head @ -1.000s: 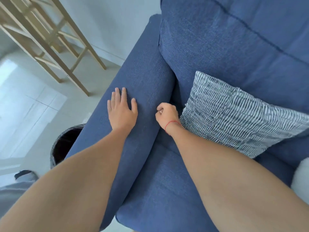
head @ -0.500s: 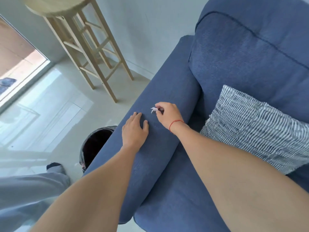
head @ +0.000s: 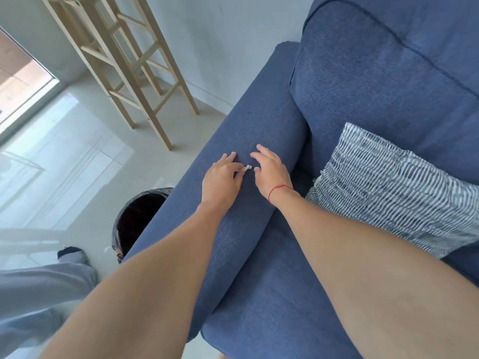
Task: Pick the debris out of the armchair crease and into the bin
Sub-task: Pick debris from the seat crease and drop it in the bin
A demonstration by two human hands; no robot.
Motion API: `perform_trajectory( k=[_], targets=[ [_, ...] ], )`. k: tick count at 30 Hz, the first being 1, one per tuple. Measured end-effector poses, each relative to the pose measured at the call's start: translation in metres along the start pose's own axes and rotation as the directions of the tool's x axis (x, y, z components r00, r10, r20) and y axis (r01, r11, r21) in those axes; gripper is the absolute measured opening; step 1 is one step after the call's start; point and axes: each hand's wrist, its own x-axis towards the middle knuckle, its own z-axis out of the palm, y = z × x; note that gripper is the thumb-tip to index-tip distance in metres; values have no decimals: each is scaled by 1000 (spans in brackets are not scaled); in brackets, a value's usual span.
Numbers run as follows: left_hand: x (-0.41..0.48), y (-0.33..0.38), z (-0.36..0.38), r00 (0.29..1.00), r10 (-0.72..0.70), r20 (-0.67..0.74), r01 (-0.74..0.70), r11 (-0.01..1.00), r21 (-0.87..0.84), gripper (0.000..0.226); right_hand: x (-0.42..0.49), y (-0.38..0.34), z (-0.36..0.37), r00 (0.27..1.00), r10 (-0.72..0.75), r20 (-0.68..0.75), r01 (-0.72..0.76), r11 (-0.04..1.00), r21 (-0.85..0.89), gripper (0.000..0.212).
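A small white piece of debris [head: 248, 167] sits over the top of the blue armchair's left armrest [head: 248, 120], between my two hands. My left hand [head: 221, 177] pinches it between thumb and fingertip. My right hand [head: 270, 169], with a red string at the wrist, rests just right of it with fingers spread and nothing in them. The crease [head: 302, 167] between armrest and seat lies in shadow to the right of my right hand. The bin [head: 134, 216], dark with a black liner, stands on the floor left of the armrest, which hides part of it.
A striped grey-and-white cushion [head: 394, 187] leans on the seat against the blue backrest [head: 388, 73]. A tall wooden stool [head: 124, 55] stands on the pale tiled floor behind the bin. A grey trouser leg and dark shoe [head: 70, 252] are at lower left.
My right hand brought the white debris up from the crease onto the armrest and opened. My left hand closed its thumb and finger on the debris. The view shifted left, showing more of the bin.
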Motion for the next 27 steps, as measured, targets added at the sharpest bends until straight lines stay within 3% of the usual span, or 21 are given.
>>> perform_trajectory(
  k=[5, 8, 12, 16, 22, 27],
  targets=[
    [-7, -9, -22, 986, -111, -123, 101, 991, -87, 30, 1, -19, 2, 999, 41, 23, -38, 995, -96, 45],
    [-21, -39, -42, 953, -262, -153, 242, 961, -136, 31, 3, -48, 16, 998, 15, 56, -5, 985, -172, 47],
    [-40, -103, -66, 806, -566, -174, 529, 820, -218, 29, -1, -101, 55, 984, 16, 177, 29, 968, -251, 53],
    [-64, -159, -81, 657, -742, -133, 712, 669, -216, 24, -16, -134, 101, 976, -2, 218, 85, 926, -368, 52],
    [-66, -215, -79, 624, -782, -1, 768, 613, -183, 28, -17, -142, 128, 999, 2, 50, 21, 897, -442, 50],
    [-66, -212, -75, 634, -767, 98, 770, 614, -172, 17, -15, -143, 131, 998, 21, 59, 8, 891, -454, 51]
  ],
)
